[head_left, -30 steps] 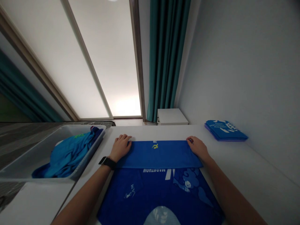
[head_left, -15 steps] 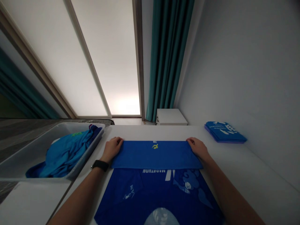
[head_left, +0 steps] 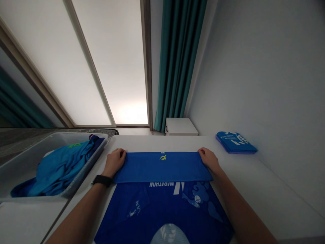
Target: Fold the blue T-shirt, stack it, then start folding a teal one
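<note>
A blue T-shirt (head_left: 162, 203) with white "MARATHON" lettering lies on the white table (head_left: 157, 142), its print upside down to me. The far end is folded over as a lighter blue band with a small yellow logo. My left hand (head_left: 115, 162), a black watch (head_left: 102, 180) on its wrist, pinches the far left corner of the fold. At the far right corner my right hand (head_left: 208, 158) grips the fold between thumb and fingers. Both hands rest close to the tabletop. The near edge of the shirt runs out of view.
Left of the table stands a whitish plastic bin (head_left: 59, 135) with crumpled blue clothes (head_left: 63, 166) inside. A stack of folded blue shirts (head_left: 236, 142) lies at the right by the wall. Beyond the table are a small white cabinet (head_left: 180, 126) and a teal curtain (head_left: 179, 61).
My view has turned slightly to the right, so everything sits a little further left. Both hands keep their hold on the fold's corners, and the shirt looks the same.
</note>
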Motion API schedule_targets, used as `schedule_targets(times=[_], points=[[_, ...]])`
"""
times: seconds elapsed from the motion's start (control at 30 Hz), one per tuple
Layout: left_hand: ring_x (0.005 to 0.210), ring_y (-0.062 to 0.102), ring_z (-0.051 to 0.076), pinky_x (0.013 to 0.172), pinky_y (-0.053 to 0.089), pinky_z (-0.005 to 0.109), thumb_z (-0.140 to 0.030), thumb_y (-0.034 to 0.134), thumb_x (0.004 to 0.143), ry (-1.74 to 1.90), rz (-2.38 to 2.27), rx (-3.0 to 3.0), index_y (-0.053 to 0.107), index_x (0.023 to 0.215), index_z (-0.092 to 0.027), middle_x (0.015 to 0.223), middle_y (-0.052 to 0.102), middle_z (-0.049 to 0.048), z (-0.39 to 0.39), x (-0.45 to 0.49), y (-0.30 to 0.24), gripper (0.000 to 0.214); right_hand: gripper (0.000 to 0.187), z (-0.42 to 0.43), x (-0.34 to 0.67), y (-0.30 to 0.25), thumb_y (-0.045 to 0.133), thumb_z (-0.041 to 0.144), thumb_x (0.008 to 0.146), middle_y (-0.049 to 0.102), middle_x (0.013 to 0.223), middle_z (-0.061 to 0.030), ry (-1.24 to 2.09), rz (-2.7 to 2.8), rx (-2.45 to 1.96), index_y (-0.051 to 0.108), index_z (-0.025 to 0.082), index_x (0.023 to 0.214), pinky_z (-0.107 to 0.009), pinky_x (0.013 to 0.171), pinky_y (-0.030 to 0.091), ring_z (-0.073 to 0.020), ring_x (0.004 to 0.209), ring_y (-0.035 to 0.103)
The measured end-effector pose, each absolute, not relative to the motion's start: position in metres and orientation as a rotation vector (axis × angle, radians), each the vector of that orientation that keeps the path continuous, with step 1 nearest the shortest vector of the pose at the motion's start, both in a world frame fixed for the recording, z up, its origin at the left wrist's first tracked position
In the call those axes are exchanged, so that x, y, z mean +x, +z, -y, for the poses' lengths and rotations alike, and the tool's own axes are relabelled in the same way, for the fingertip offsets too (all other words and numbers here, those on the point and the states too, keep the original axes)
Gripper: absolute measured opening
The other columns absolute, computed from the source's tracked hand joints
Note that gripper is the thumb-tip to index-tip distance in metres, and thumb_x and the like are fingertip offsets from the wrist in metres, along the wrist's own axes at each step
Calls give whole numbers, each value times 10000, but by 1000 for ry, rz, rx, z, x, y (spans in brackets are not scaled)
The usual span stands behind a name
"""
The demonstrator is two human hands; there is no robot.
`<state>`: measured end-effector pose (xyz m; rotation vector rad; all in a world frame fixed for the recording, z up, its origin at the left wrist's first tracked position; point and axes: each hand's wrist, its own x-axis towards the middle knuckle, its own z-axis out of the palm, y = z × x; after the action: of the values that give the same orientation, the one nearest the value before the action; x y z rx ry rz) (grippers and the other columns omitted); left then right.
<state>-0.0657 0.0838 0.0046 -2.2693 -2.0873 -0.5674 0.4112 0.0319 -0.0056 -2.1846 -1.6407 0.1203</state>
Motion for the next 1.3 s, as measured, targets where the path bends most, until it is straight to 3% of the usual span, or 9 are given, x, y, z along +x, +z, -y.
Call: schedule_targets(times=[0.23, 0.53, 0.67, 0.8, 0.9, 1.03, 1.3], points=[[786, 640, 233, 726, 446, 329, -389, 330, 918, -598, 2056, -2295, 662, 909, -173, 916, 659, 89, -85, -67, 3, 396, 289, -34, 414, -9, 430, 349, 937, 684, 966, -82, 69, 1638, -2180, 669, 199, 876, -270, 660, 376, -195, 850, 601], [788, 634, 222, 759, 460, 321, -431, 360, 886, -737, 2101, -2379, 678, 916, -177, 897, 648, 78, -82, -69, 9, 408, 276, -27, 428, -3, 420, 321, 885, 709, 835, -53, 176, 1599, -2020, 666, 198, 862, -276, 715, 429, -189, 785, 630], [798, 633, 225, 769, 460, 327, -429, 359, 882, -730, 2098, -2389, 680, 934, -175, 909, 651, 80, -81, -69, 10, 413, 308, -20, 421, -3, 416, 287, 871, 710, 838, -44, 214, 1663, -2008, 667, 201, 1028, -273, 696, 437, -185, 756, 636], [806, 631, 216, 775, 456, 320, -419, 357, 889, -721, 2110, -2387, 676, 953, -182, 922, 657, 74, -80, -67, 11, 402, 401, -13, 413, 1, 379, 321, 928, 712, 817, -53, 215, 1744, -2133, 571, 180, 1252, -288, 707, 438, -206, 760, 656], [807, 634, 218, 764, 455, 321, -410, 357, 891, -708, 2109, -2385, 675, 959, -182, 929, 658, 75, -80, -67, 12, 397, 423, -9, 410, 3, 358, 333, 961, 732, 959, -99, 176, 1879, -2213, 509, 174, 1324, -323, 776, 443, -239, 861, 681], [807, 633, 215, 753, 452, 313, -397, 362, 889, -711, 2099, -2384, 672, 964, -190, 930, 660, 69, -79, -66, 12, 380, 412, -6, 409, 3, 344, 218, 952, 678, 1203, -133, 71, 2018, -2207, 499, 182, 1332, -361, 860, 439, -261, 1008, 668], [807, 635, 216, 765, 453, 323, -386, 353, 890, -692, 2096, -2400, 675, 966, -183, 958, 657, 75, -79, -67, 11, 388, 397, -6, 415, 1, 349, 189, 942, 664, 1219, -104, 41, 1962, -2155, 540, 193, 1290, -336, 885, 449, -235, 1063, 635]])
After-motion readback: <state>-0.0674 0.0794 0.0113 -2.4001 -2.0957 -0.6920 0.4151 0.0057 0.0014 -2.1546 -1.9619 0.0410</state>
